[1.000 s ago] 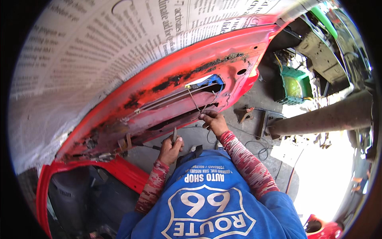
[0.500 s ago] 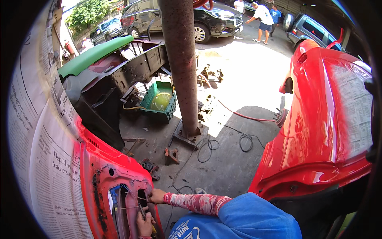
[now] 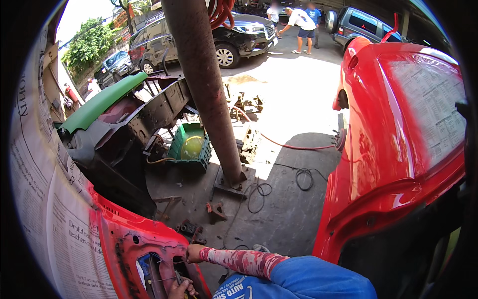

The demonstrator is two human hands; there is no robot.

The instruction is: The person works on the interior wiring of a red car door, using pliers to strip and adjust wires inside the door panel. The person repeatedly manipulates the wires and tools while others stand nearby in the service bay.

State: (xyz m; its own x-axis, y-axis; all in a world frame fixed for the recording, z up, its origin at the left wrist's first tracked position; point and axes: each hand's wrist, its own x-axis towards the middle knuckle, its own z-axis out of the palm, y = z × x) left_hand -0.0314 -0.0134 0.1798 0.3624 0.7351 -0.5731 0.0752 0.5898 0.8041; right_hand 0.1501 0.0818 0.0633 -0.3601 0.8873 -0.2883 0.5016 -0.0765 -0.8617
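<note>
A red car door panel [image 3: 124, 225] with cut-out openings and dark sealant patches lies before me at the lower left. My right hand [image 3: 194, 253], in a red-and-white patterned sleeve, is closed at the edge of the panel's upper right opening; what its fingers pinch is hidden. Just below, my left hand [image 3: 180, 289] grips a slim metal tool [image 3: 178, 275] that looks like pliers, with a bit of yellow at its lower end. The tool's tip points up into the openings. Blue parts [image 3: 145, 261] show inside the left opening.
Newspaper masking [image 3: 55, 219] covers the left side. A red car body [image 3: 371, 149] stands at right. Past the panel are a steel post [image 3: 201, 89], a green crate [image 3: 189, 149], a black cable [image 3: 259, 197] and a jack stand [image 3: 216, 212]. Several people and parked cars are farther back.
My view has shifted, so the post and cars sit farther left and the panel and hands lower. Both hands stay at the panel openings, the left still gripping the tool.
</note>
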